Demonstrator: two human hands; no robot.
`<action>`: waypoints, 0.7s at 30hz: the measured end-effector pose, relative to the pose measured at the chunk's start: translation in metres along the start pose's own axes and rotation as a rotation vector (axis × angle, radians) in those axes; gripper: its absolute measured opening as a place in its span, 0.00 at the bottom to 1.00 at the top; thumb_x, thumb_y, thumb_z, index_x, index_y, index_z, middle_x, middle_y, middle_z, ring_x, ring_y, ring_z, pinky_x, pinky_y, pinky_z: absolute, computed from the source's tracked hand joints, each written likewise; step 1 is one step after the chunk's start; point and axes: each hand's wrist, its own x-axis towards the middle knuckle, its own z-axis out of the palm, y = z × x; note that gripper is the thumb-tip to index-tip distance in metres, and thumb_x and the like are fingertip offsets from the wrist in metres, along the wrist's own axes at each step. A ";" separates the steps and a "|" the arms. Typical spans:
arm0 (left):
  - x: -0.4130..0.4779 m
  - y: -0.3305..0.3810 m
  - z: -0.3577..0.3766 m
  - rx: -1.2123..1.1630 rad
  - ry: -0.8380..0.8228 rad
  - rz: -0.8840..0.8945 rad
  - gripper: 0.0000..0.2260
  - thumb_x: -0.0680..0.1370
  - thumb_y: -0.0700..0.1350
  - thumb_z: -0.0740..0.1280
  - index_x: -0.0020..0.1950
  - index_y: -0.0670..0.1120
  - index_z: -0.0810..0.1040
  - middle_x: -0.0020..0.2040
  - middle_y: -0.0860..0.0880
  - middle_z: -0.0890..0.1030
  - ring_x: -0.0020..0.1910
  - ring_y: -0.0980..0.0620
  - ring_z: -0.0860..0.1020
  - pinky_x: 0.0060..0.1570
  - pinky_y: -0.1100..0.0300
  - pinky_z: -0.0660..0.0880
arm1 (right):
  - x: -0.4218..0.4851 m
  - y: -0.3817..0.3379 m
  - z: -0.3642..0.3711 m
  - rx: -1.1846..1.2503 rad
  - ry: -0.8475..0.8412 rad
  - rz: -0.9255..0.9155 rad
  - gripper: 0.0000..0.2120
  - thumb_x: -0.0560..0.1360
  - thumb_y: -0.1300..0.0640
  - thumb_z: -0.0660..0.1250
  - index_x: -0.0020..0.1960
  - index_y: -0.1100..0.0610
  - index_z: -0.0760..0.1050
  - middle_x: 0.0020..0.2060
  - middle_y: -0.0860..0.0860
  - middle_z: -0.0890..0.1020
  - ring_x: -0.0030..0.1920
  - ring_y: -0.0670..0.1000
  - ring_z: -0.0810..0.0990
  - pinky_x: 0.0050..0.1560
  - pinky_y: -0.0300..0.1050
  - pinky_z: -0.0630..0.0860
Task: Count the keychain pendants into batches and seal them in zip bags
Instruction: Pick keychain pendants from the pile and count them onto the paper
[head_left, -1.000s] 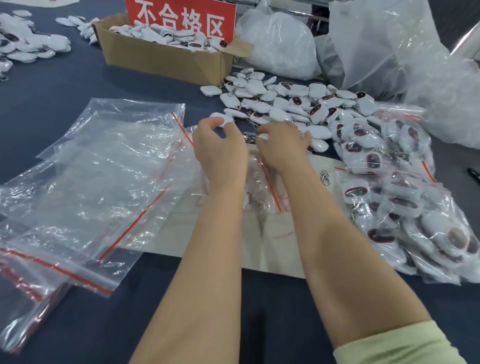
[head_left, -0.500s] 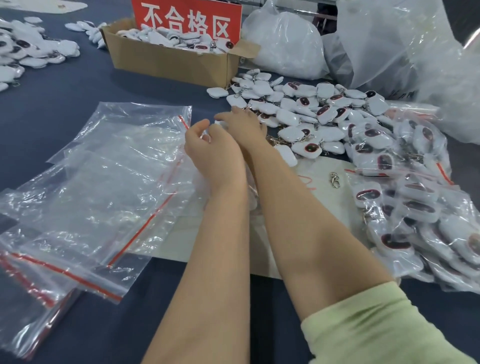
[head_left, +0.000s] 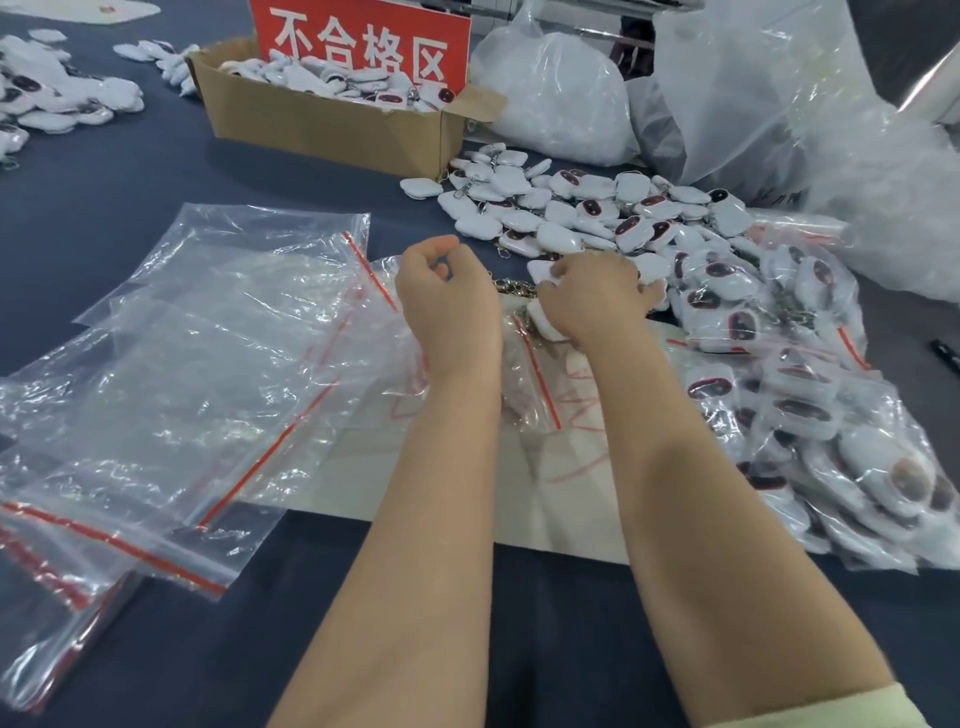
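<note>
Head view: the right hand (head_left: 597, 299) curls round white pendants (head_left: 549, 326) over the zip bag (head_left: 537, 387) at centre, fingertips hidden; the left hand (head_left: 448, 304) is curled, whether pinching plastic I cannot tell.

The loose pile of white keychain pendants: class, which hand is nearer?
Right. The right hand touches the white pendant pile, gripping pendants; the left hand is apart, to its left.

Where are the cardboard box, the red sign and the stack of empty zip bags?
cardboard box (head_left: 332, 127), head view, on its front wall.
red sign (head_left: 361, 41), head view, middle of its face.
stack of empty zip bags (head_left: 208, 364), head view, clear middle of the top bag.
</note>
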 end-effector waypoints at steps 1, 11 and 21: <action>0.000 -0.001 0.001 0.017 -0.016 0.000 0.07 0.78 0.40 0.59 0.53 0.45 0.75 0.49 0.50 0.75 0.47 0.54 0.73 0.42 0.67 0.69 | -0.003 0.004 -0.002 0.013 -0.001 -0.009 0.18 0.79 0.51 0.58 0.67 0.51 0.72 0.65 0.56 0.74 0.71 0.57 0.63 0.71 0.64 0.51; -0.015 -0.014 0.005 1.027 -0.365 0.285 0.16 0.77 0.49 0.63 0.63 0.44 0.71 0.61 0.43 0.70 0.59 0.41 0.72 0.55 0.52 0.69 | -0.035 0.037 0.013 0.276 0.192 -0.095 0.15 0.78 0.55 0.60 0.63 0.56 0.75 0.63 0.56 0.75 0.64 0.57 0.71 0.67 0.52 0.65; -0.012 -0.023 0.003 1.063 -0.462 0.286 0.14 0.78 0.44 0.60 0.62 0.46 0.72 0.62 0.45 0.75 0.62 0.42 0.72 0.61 0.49 0.70 | -0.035 0.030 0.019 0.271 0.101 -0.236 0.18 0.78 0.48 0.61 0.66 0.48 0.73 0.72 0.53 0.65 0.74 0.55 0.56 0.74 0.57 0.48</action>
